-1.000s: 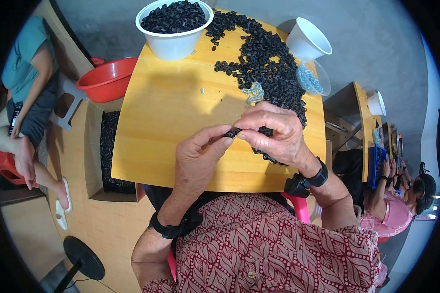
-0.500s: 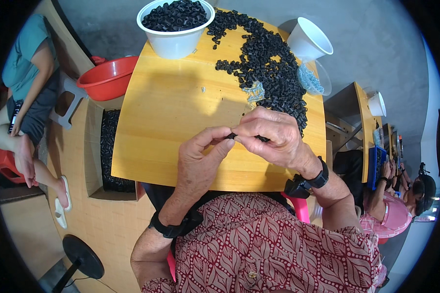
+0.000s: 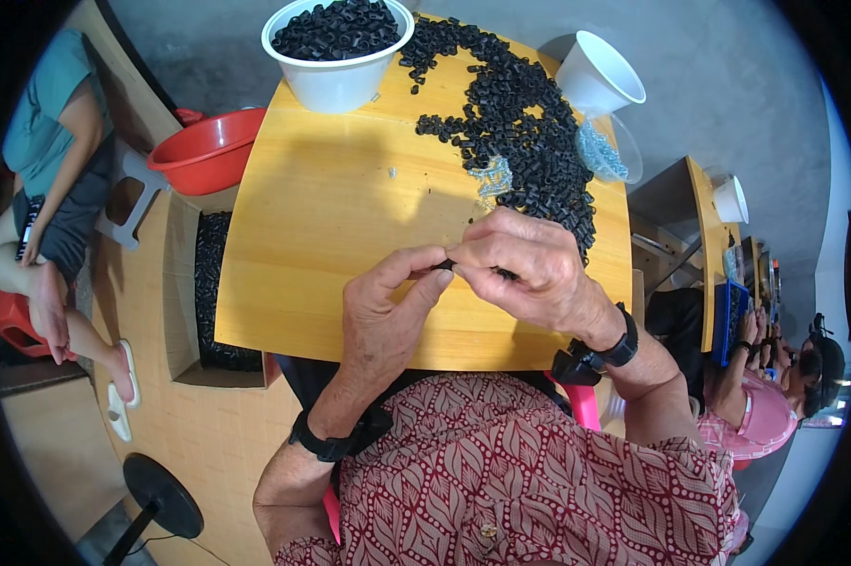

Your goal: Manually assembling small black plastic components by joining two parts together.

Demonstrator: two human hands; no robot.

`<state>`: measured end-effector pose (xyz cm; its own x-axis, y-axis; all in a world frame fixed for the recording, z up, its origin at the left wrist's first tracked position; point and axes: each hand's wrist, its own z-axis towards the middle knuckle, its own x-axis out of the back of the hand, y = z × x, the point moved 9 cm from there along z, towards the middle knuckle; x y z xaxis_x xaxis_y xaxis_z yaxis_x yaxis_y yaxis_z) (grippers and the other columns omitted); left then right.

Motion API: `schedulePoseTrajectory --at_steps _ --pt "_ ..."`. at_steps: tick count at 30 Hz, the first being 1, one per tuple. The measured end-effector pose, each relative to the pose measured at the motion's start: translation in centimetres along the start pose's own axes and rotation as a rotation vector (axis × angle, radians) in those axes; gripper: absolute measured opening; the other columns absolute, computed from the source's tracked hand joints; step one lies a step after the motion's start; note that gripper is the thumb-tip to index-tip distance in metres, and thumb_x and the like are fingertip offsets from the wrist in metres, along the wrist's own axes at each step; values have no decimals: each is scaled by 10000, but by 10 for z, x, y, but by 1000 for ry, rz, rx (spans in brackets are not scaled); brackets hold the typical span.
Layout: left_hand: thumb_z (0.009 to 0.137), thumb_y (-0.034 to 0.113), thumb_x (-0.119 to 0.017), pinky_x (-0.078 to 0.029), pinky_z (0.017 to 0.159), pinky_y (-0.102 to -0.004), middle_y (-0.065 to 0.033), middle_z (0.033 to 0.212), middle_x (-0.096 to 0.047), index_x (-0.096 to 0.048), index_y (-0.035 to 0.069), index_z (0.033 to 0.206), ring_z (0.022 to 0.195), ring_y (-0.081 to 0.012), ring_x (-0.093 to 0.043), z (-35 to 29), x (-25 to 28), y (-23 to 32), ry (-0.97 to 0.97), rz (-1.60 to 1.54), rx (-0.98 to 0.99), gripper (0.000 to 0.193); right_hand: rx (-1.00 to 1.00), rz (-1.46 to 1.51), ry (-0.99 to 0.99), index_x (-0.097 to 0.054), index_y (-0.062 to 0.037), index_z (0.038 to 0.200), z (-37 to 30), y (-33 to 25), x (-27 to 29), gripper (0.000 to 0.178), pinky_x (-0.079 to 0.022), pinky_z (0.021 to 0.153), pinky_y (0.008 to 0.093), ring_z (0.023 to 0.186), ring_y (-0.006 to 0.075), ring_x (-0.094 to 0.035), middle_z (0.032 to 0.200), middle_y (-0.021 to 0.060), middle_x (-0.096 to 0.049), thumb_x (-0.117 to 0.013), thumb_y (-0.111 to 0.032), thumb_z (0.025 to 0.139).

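Fingers (image 3: pixel 412 260) of the left hand (image 3: pixel 376 309) pinch a small black piece (image 3: pixel 447 265) above the worktop (image 3: pixel 293 274); the right hand (image 3: pixel 531 261), fingertips closed, meets its end, contents hidden; a loose pinch could drop it.

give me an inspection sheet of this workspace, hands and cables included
Surface: yellow wooden table, partly shadowed.
Job's things: small black part at the fingertips, mostly hidden; heap of black parts, silvery pieces alongside.
Clutter: white tub of black parts, second white tub, clear dish.
Hands: left hand pinches the small black part; right hand meets it, grip unclear.
Cables: thin dark cable near black round base, lower left.
Surroundings: red basin, open cardboard box, people either side.
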<state>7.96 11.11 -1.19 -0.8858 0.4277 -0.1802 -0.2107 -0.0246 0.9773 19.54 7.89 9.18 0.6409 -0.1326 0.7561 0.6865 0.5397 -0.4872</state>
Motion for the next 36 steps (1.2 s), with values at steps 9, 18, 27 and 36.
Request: schedulePoseTrajectory --at_steps 9,18,27,36 --pt "913 51 -723 -525 846 -267 -45 969 -720 -686 -14 1079 910 -115 -655 0 1 -9 14 -46 -14 182 -56 29 37 -710 4 1008 -11 1 -4 166 -560 701 338 824 255 -682 926 123 -653 -687 17 844" --pt "919 65 -721 -525 846 -268 -50 977 -728 -695 -12 1098 915 -117 -658 1 -1 -1 3 -23 -5 196 -57 0 56 -715 2 1010 -8 1 3 200 -572 659 337 794 266 -690 917 133 -661 -706 25 811" --pt "920 64 -722 -526 845 -266 -54 985 -726 -692 -22 1099 919 -116 -657 1 -1 -2 23 -7 2 200 -30 -71 124 -706 -6 962 -9 -3 -2 168 -568 648 343 769 259 -682 894 123 -654 -710 38 800" --pt "934 55 -710 -527 850 -251 -30 1004 -708 -684 -21 1107 936 -96 -643 1 0 -22 12 -140 47 191 -264 232 84 -700 2 1017 -22 25 -17 173 -526 650 300 745 208 -650 892 108 -644 -686 31 848"
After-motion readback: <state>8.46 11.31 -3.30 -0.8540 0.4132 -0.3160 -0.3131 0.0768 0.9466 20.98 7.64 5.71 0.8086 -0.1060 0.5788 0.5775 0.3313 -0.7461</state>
